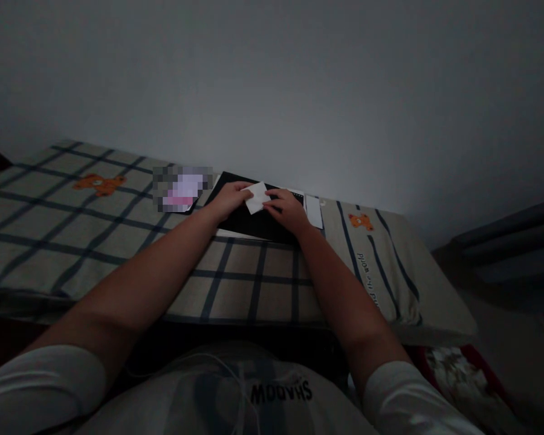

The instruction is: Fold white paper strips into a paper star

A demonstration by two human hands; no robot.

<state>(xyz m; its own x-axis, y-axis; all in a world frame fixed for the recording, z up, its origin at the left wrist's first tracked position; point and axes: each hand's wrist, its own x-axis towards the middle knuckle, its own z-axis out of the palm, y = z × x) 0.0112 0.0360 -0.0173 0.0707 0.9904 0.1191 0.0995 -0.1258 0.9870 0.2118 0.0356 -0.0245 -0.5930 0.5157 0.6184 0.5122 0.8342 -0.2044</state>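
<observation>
Between my two hands is a small piece of white paper (256, 198), turned so its corners point up and down. My left hand (230, 198) grips its left edge, thumb on top. On the right edge, the thumb and fingers of my right hand (289, 208) pinch the paper. Beneath it lies a flat black board or folder (249, 225), with white sheet edges showing around it. Whether the paper has several layers I cannot make out.
A checked cloth with bear prints covers the table (236, 284). Left of the black board lies a device with a blurred lit screen (184, 187). A white rectangular item (314, 211) is at its right. A grey wall (272, 90) stands behind, and a red container (476, 374) sits low right.
</observation>
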